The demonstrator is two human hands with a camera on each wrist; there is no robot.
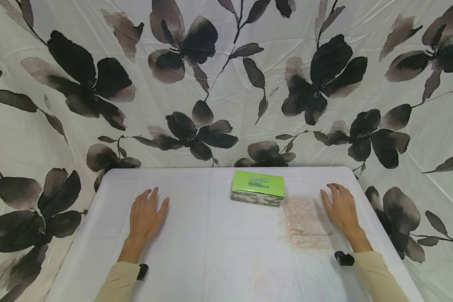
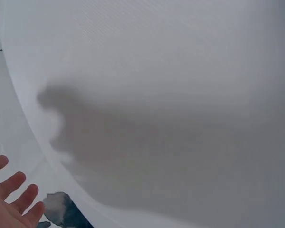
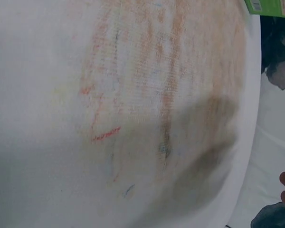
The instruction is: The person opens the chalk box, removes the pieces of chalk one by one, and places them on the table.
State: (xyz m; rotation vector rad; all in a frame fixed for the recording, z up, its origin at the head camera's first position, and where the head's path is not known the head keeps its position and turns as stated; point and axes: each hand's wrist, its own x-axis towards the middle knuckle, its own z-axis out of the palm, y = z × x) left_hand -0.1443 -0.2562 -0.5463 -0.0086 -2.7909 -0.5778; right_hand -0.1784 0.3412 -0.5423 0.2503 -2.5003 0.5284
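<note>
A green box with printed lettering on its lid and a patterned side lies near the table's far edge, right of the middle. Its corner also shows at the top right of the right wrist view. Over the left part of the table is my left hand, fingers spread and holding nothing; its fingers appear at the lower left of the left wrist view. My right hand is to the right of the box, apart from it, its fingers relaxed and holding nothing. Whether either hand touches the cloth I cannot tell.
A white cloth covers the table. Brownish-red stains mark it between the box and my right hand. Behind hangs a white curtain with dark flowers. A black wrist device sits by the right sleeve, another by the left.
</note>
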